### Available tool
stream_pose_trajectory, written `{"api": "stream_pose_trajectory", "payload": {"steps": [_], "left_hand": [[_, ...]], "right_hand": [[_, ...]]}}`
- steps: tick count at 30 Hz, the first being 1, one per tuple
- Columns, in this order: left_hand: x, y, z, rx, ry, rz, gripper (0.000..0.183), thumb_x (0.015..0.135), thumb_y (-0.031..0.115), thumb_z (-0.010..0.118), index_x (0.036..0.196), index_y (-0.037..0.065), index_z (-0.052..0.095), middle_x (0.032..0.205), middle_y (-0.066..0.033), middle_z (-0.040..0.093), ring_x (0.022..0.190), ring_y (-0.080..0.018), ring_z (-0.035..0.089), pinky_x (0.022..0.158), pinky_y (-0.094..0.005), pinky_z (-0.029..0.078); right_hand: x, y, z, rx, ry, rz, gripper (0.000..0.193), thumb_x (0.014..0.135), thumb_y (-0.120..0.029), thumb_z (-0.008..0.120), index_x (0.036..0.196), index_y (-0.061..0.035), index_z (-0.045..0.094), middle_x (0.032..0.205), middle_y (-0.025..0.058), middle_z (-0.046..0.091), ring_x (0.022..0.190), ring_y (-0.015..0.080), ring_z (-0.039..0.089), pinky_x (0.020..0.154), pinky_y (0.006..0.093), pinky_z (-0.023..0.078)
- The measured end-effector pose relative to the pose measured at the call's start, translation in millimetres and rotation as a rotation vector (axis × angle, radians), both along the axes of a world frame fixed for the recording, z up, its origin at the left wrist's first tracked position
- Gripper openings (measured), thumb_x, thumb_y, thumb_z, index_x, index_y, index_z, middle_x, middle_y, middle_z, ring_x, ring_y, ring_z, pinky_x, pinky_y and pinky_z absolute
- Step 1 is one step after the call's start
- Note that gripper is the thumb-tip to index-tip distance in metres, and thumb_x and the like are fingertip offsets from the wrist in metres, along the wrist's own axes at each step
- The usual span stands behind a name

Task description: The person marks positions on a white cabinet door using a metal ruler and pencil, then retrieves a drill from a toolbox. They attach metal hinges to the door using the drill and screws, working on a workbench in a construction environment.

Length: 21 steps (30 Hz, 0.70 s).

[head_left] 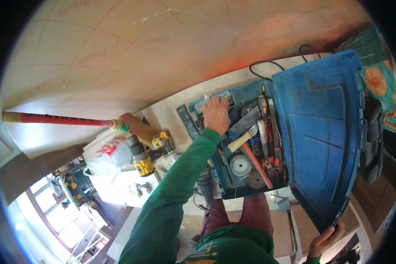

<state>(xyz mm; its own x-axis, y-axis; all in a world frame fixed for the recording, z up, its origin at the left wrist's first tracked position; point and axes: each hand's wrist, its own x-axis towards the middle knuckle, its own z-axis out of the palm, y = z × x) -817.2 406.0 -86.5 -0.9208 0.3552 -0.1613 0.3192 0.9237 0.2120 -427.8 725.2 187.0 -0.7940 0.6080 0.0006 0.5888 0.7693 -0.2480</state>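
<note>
A blue toolbox (pixel 233 192) lies open and full of hand tools. My left hand (pixel 216 115) reaches into its far left compartment, fingers curled downward beside some clear plastic (pixel 227 95); whatever they grip is hidden. My right hand (pixel 326 238) grips the near corner of the raised blue lid (pixel 323 132), which leans out to the right. In the box are a hammer (pixel 256 166) with a red handle, a wide metal blade (pixel 245 123), a grey disc (pixel 240 165), red-handled pliers (pixel 269 165) and an orange-and-black screwdriver (pixel 263 105).
Left of the box stand yellow-and-black cordless drills (pixel 141 159), a white plastic bag (pixel 114 154) and a grey power tool (pixel 205 182). A long red roll (pixel 61 119) juts in from the left. A black case (pixel 372 141) stands beyond the lid; a marked wall panel (pixel 154 48) rises behind.
</note>
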Motion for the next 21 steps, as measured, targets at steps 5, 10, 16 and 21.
{"api": "stream_pose_trajectory", "payload": {"steps": [5, 10, 16, 21], "left_hand": [[-10, 0, 0, -0.126, -0.056, -0.049, 0.035, 0.075, 0.015, 0.081, 0.105, 0.01, 0.062, 0.11, -0.0177, 0.058, 0.107, -0.038, 0.06, 0.085, -0.0515, 0.048], [-35, -34, 8, 0.025, -0.244, -0.216, 0.036, 0.079, 0.012, 0.08, 0.111, 0.009, 0.063, 0.112, -0.0181, 0.058, 0.112, -0.0405, 0.06, 0.087, -0.051, 0.052], [-59, -60, 14, 0.338, -0.47, -0.281, 0.021, 0.086, 0.008, 0.078, 0.1, 0.009, 0.062, 0.105, -0.016, 0.059, 0.1, -0.0335, 0.062, 0.083, -0.0455, 0.052], [-48, -71, 20, 0.817, -0.467, 0.074, 0.016, 0.091, 0.007, 0.071, 0.106, 0.007, 0.063, 0.095, -0.0099, 0.061, 0.081, -0.0244, 0.059, 0.077, -0.0375, 0.052]], "right_hand": [[1, 2, 2, 0.005, -0.009, 0.016, 0.038, 0.113, -0.023, 0.04, 0.137, 0.0029, 0.053, 0.126, 0.0175, 0.055, 0.12, 0.031, 0.054, 0.106, 0.0418, 0.04], [2, 6, 0, -0.061, 0.003, -0.007, 0.038, 0.113, -0.023, 0.04, 0.137, 0.0029, 0.054, 0.127, 0.0176, 0.055, 0.12, 0.0314, 0.054, 0.106, 0.0421, 0.041], [4, 9, -1, -0.04, -0.007, -0.034, 0.04, 0.113, -0.024, 0.04, 0.139, 0.0026, 0.054, 0.13, 0.0178, 0.056, 0.122, 0.0312, 0.054, 0.106, 0.0415, 0.041], [6, 9, 0, -0.036, -0.021, -0.028, 0.041, 0.113, -0.024, 0.039, 0.141, 0.0021, 0.053, 0.131, 0.0174, 0.056, 0.123, 0.0301, 0.054, 0.108, 0.0408, 0.041]]}}
